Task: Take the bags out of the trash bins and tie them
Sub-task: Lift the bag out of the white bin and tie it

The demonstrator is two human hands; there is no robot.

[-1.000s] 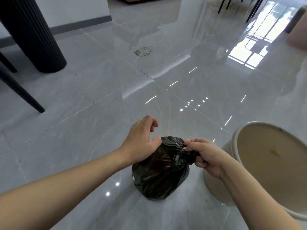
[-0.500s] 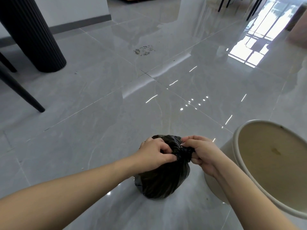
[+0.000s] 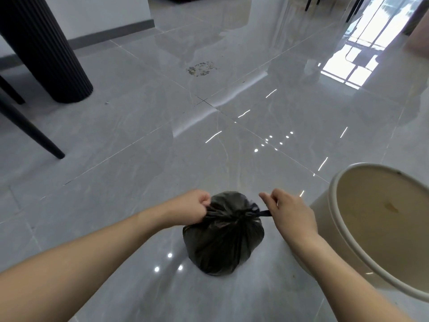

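Head view: the black bag (image 3: 224,235) was already out of the trash bin (image 3: 362,231) and sat on the floor (image 3: 139,159) between the two hands; the left hand (image 3: 190,209) was fisted around a bunched tail of film at the bag's neck, and the right hand (image 3: 289,211) pinched the opposite tail, drawn taut toward the bin just beside that hand; the knot appeared formed and under tightening, so this bag was judged nearly finished; whether other bins remained could not be told, as only one was in view; the bin, open and unlined, showed a stain inside; the bag was thin, glossy, crinkled film, gathered into pleats at the neck and rounded below; the bin was smooth, cream, round with a rolled rim; the floor was polished grey tile, highly reflective.
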